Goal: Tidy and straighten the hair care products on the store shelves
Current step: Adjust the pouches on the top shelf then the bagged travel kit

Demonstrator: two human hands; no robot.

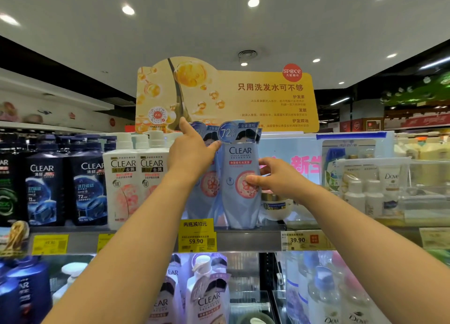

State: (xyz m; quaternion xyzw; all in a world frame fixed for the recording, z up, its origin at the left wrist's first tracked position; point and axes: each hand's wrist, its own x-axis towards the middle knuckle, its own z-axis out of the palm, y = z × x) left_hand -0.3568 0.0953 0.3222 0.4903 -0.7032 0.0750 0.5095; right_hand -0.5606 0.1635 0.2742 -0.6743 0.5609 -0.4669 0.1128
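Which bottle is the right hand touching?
Find the big yellow sign above the top shelf. Right below it, pale blue CLEAR bottles stand. The right hand touches the front one, the only one whose label fully shows, with a round "72" tag on top.

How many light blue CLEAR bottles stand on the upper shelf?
2. One light blue bottle stands at the front, with the right hand at its side. The second bottle stands to its left, partly behind the left hand. More may be hidden behind them.
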